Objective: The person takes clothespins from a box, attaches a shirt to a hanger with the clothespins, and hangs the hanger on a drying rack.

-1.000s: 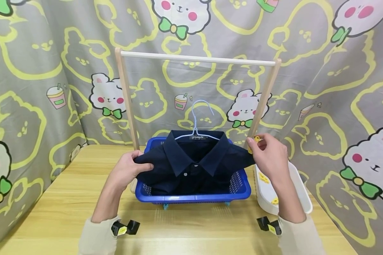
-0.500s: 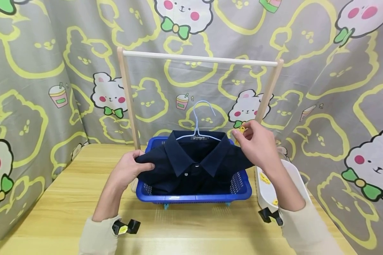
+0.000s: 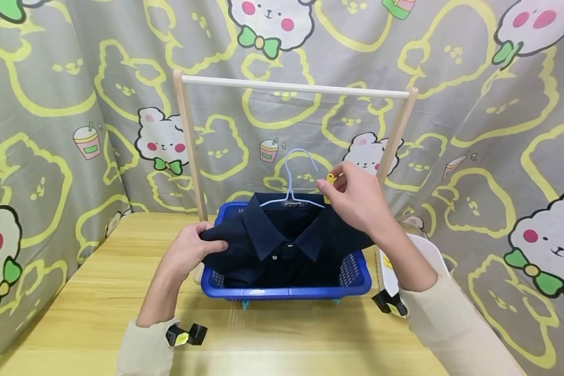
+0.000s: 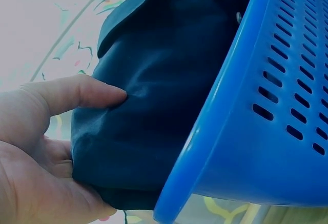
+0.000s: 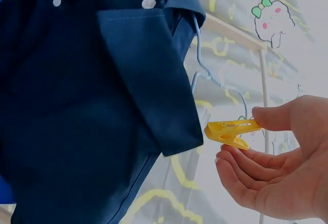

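Observation:
A dark navy collared shirt (image 3: 282, 261) on a light blue wire hanger (image 3: 289, 180) lies in the blue basket (image 3: 286, 293). My left hand (image 3: 186, 249) pinches the shirt's left-side shoulder, thumb on top, over the basket's rim. In the left wrist view that thumb presses the cloth beside the rim. My right hand (image 3: 357, 196) holds a yellow clothespin (image 5: 233, 131) between thumb and fingers. Seen from the right wrist, the clothespin's nose points at the collar (image 5: 154, 80) and is just short of its tip.
Behind the basket stands a rack with wooden posts (image 3: 395, 138) and a white bar (image 3: 291, 86). A white tray (image 3: 432, 250) with yellow clothespins sits to the right, partly hidden by my right arm. A patterned curtain (image 3: 235, 130) closes off the back and sides.
My right hand has moved left and up with the clothespin, from the right shoulder end to beside the collar and hanger. The left hand keeps its hold on the shirt.

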Demonstrator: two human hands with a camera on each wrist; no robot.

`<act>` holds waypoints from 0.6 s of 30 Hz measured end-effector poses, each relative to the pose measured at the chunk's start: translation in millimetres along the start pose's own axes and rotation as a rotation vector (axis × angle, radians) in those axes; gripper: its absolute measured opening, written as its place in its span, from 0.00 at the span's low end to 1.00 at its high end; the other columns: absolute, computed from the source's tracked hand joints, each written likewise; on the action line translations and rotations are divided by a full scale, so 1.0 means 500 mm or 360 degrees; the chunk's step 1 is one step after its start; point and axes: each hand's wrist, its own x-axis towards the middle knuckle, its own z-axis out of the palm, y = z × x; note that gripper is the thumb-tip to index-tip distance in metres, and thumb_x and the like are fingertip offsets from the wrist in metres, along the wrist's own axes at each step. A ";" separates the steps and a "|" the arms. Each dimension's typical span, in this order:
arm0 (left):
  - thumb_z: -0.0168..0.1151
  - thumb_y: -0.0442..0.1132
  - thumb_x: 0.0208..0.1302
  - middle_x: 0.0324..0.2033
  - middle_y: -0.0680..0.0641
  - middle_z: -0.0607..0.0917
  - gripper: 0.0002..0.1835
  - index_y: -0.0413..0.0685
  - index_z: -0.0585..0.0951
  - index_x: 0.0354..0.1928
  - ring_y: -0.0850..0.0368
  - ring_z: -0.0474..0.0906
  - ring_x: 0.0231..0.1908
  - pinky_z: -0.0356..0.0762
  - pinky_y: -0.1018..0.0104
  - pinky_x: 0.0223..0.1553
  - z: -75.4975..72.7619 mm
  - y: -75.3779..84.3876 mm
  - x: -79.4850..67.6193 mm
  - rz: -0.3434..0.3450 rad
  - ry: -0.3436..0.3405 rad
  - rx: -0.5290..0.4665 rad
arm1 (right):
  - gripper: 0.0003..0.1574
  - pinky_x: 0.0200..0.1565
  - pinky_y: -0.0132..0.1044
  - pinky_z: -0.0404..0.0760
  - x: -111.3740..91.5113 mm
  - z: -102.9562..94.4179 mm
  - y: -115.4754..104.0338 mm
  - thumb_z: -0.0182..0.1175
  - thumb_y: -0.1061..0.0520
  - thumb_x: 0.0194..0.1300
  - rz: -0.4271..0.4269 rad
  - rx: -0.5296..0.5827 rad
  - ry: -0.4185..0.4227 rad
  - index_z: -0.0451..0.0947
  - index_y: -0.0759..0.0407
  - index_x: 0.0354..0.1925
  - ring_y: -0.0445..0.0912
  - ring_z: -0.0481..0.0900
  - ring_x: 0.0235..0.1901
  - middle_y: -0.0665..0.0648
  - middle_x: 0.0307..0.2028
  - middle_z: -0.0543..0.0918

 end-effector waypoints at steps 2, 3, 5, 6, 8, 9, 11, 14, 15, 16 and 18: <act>0.70 0.34 0.49 0.24 0.48 0.67 0.15 0.39 0.71 0.29 0.50 0.67 0.30 0.65 0.61 0.30 0.001 -0.001 0.000 0.0005 -0.0003 -0.0006 | 0.26 0.40 0.45 0.77 0.002 0.003 -0.010 0.57 0.41 0.65 -0.0021 0.0016 -0.0012 0.73 0.59 0.50 0.48 0.81 0.37 0.56 0.35 0.83; 0.70 0.34 0.49 0.24 0.48 0.67 0.15 0.39 0.70 0.28 0.50 0.67 0.29 0.65 0.62 0.30 0.001 -0.001 0.001 0.0007 -0.0004 -0.0012 | 0.25 0.39 0.44 0.77 0.002 0.005 -0.014 0.57 0.41 0.65 -0.0032 0.0018 -0.0019 0.73 0.58 0.49 0.48 0.81 0.37 0.56 0.35 0.83; 0.70 0.34 0.49 0.24 0.48 0.67 0.15 0.39 0.70 0.28 0.50 0.67 0.29 0.66 0.62 0.30 0.002 -0.001 0.001 0.0008 -0.0004 -0.0014 | 0.24 0.38 0.44 0.77 0.003 0.009 -0.023 0.58 0.42 0.65 -0.0053 0.0027 -0.0033 0.73 0.57 0.50 0.48 0.81 0.36 0.55 0.34 0.84; 0.70 0.34 0.49 0.24 0.48 0.67 0.15 0.39 0.70 0.28 0.50 0.67 0.29 0.66 0.62 0.30 0.002 -0.001 0.001 0.0008 -0.0005 -0.0016 | 0.24 0.38 0.43 0.77 0.003 0.011 -0.028 0.58 0.42 0.65 -0.0065 0.0031 -0.0040 0.73 0.57 0.50 0.47 0.81 0.36 0.55 0.34 0.84; 0.70 0.34 0.49 0.24 0.48 0.67 0.15 0.39 0.70 0.28 0.49 0.67 0.29 0.66 0.61 0.30 0.001 -0.001 0.001 0.0003 -0.0006 -0.0016 | 0.24 0.38 0.43 0.78 0.003 0.017 -0.037 0.59 0.43 0.64 -0.0082 0.0049 -0.0062 0.73 0.57 0.51 0.46 0.81 0.36 0.54 0.35 0.84; 0.70 0.34 0.49 0.24 0.47 0.67 0.15 0.39 0.70 0.28 0.49 0.67 0.29 0.66 0.61 0.30 0.001 -0.001 0.001 0.0003 -0.0006 -0.0016 | 0.24 0.38 0.42 0.78 0.003 0.019 -0.041 0.59 0.43 0.64 -0.0087 0.0064 -0.0076 0.73 0.56 0.51 0.46 0.82 0.36 0.54 0.35 0.84; 0.70 0.34 0.50 0.24 0.47 0.67 0.15 0.39 0.71 0.29 0.49 0.68 0.30 0.66 0.61 0.31 0.001 -0.001 0.000 0.0002 -0.0006 -0.0017 | 0.24 0.38 0.42 0.79 0.004 0.024 -0.050 0.60 0.43 0.64 -0.0095 0.0103 -0.0095 0.73 0.57 0.51 0.45 0.82 0.37 0.53 0.35 0.84; 0.70 0.34 0.50 0.25 0.47 0.68 0.14 0.39 0.71 0.29 0.49 0.68 0.31 0.66 0.61 0.31 0.000 0.000 0.000 0.0001 -0.0005 -0.0015 | 0.24 0.39 0.41 0.79 0.006 0.032 -0.063 0.61 0.44 0.63 -0.0103 0.0166 -0.0110 0.73 0.57 0.50 0.44 0.82 0.37 0.52 0.36 0.84; 0.70 0.34 0.50 0.25 0.47 0.68 0.15 0.39 0.71 0.29 0.49 0.68 0.31 0.66 0.61 0.32 0.000 0.000 0.000 0.0002 -0.0007 -0.0015 | 0.24 0.39 0.41 0.79 0.006 0.034 -0.066 0.61 0.44 0.63 -0.0104 0.0184 -0.0112 0.72 0.57 0.49 0.44 0.82 0.37 0.52 0.36 0.83; 0.70 0.34 0.50 0.25 0.47 0.68 0.15 0.39 0.71 0.29 0.49 0.68 0.31 0.66 0.61 0.32 0.000 0.000 0.000 0.0003 -0.0008 -0.0017 | 0.23 0.39 0.41 0.79 0.007 0.037 -0.070 0.62 0.44 0.62 -0.0111 0.0199 -0.0112 0.72 0.57 0.49 0.43 0.82 0.37 0.52 0.35 0.83; 0.70 0.34 0.50 0.25 0.47 0.68 0.14 0.39 0.71 0.29 0.49 0.68 0.31 0.66 0.61 0.32 -0.001 0.000 -0.001 0.0002 -0.0010 -0.0019 | 0.23 0.39 0.40 0.79 0.008 0.041 -0.077 0.63 0.44 0.62 -0.0123 0.0223 -0.0119 0.72 0.57 0.47 0.42 0.82 0.37 0.51 0.35 0.83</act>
